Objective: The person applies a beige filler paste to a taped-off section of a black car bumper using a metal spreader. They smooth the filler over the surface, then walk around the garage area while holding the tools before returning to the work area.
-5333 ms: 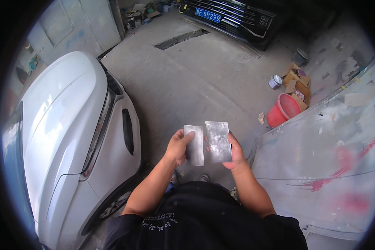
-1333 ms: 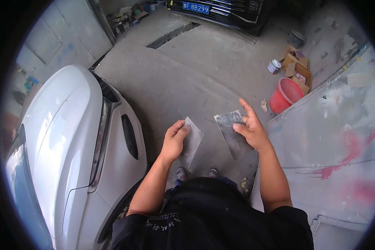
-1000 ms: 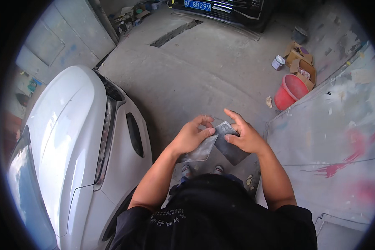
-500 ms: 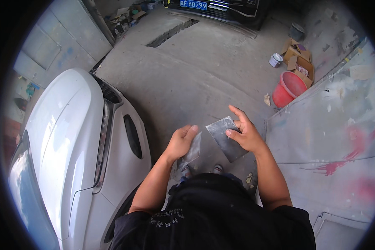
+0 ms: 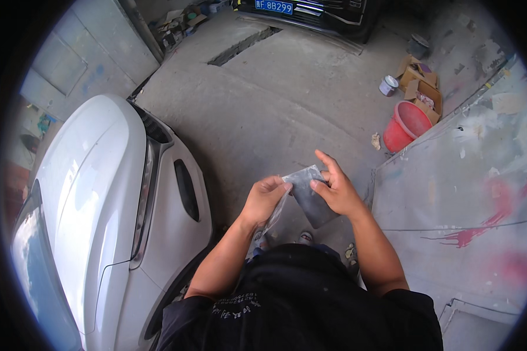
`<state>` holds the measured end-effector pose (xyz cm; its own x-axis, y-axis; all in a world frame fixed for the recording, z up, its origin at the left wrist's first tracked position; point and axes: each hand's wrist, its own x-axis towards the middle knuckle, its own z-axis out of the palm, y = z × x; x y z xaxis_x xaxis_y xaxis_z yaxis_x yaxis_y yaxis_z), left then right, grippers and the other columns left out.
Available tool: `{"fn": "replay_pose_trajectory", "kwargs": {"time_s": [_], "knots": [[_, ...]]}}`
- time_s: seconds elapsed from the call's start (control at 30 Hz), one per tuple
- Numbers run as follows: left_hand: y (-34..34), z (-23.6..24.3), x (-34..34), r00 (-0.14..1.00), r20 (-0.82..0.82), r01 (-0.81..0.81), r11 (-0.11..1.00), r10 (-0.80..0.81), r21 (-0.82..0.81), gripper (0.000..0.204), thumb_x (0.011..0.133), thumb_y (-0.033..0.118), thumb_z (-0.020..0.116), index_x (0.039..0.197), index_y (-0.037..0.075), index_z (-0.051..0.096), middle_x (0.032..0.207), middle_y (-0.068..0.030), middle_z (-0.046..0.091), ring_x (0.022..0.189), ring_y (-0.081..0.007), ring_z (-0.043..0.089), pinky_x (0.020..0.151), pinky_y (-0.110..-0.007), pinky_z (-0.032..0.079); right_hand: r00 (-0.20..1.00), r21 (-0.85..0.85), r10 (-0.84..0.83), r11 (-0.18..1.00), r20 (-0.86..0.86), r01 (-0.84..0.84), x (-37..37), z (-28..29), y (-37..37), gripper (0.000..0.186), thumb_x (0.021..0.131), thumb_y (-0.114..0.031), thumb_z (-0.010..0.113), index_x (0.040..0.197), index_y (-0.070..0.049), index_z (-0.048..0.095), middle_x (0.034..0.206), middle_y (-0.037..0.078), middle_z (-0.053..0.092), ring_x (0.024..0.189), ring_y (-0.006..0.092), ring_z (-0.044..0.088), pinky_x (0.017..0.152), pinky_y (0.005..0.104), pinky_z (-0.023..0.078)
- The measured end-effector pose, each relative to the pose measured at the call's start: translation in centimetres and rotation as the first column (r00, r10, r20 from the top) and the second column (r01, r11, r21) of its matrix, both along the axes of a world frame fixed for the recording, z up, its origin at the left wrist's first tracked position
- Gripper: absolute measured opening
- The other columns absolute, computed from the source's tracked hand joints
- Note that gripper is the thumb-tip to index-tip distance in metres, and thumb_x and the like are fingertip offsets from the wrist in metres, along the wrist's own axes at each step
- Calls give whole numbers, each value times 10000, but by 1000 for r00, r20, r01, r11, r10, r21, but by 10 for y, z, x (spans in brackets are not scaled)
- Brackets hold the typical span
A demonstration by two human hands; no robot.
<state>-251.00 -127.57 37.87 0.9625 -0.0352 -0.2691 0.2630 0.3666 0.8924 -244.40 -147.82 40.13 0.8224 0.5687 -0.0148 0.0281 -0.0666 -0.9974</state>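
Note:
My right hand (image 5: 339, 190) grips a dark grey rectangular plate (image 5: 314, 206), with the thumb on its face and the index finger raised. Pale smears run along the plate's far edge; its shape resembles a putty spreader. In my left hand (image 5: 263, 200) is a second thin grey plate (image 5: 277, 212), pinched near its top and seen almost edge-on. My left fingertips are at the left far corner of the dark plate; whether they touch it I cannot tell. Both plates are held in front of my body, above the floor.
A white car (image 5: 93, 193) stands close on my left. To the right is a grey, paint-marked panel (image 5: 451, 193); beyond it are a red bucket (image 5: 399, 137), cardboard boxes (image 5: 424, 96) and a paint can (image 5: 388, 86). Ahead, a dark car (image 5: 328, 14) stands past a floor slot (image 5: 240, 48).
My hands have come together: the left moved right and turned, tilting its plate edge-on. The right hand with the dark plate shifted slightly left.

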Motion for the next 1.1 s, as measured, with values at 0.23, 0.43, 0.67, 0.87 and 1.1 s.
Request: {"fn": "replay_pose_trajectory", "kwargs": {"time_s": [0.23, 0.43, 0.67, 0.87, 1.1], "knots": [[-1, -3, -4, 955, 197, -267, 931, 221, 248, 225, 946, 207, 589, 815, 26, 613, 706, -18, 615, 596, -78, 519, 575, -240, 427, 993, -13, -114, 993, 17, 114, -4, -7, -4, 654, 888, -96, 592, 1452, -68, 262, 879, 62, 670, 784, 78, 557, 797, 242, 427], [18, 6, -8, 998, 33, -57, 917, 48, 395, 384, 977, 281, 530, 786, -17, 682, 793, -37, 643, 738, -97, 549, 694, -263, 449, 986, 12, -164, 986, 6, 164, 0, -13, -14, 643, 888, -78, 588, 1445, -52, 269, 869, 47, 670, 781, 63, 547, 777, 232, 425], [10, -9, -12, 939, 336, -261, 786, 73, 560, 164, 920, 112, 605, 1001, 0, 694, 816, -51, 643, 760, -118, 575, 755, -248, 471, 986, 61, -163, 985, -26, 164, -5, -14, -15, 635, 894, -52, 568, 1447, -40, 255, 872, 47, 662, 783, 64, 544, 758, 225, 429], [24, -10, -10, 988, 124, -142, 810, 87, 568, 211, 919, 124, 589, 1077, 1, 657, 893, -60, 668, 798, -88, 567, 742, -251, 469, 981, 40, -190, 981, -27, 191, -7, -9, -11, 636, 893, -68, 571, 1444, -34, 256, 883, 48, 664, 799, 66, 548, 770, 234, 434], [17, -20, -10, 973, 213, -181, 866, 89, 466, 347, 938, 118, 561, 1270, 31, 513, 967, -27, 557, 818, -78, 526, 734, -227, 445, 984, 34, -172, 985, 49, 171, -8, -15, -3, 635, 897, -86, 573, 1443, -31, 254, 896, 60, 669, 801, 74, 556, 780, 238, 438]]}}
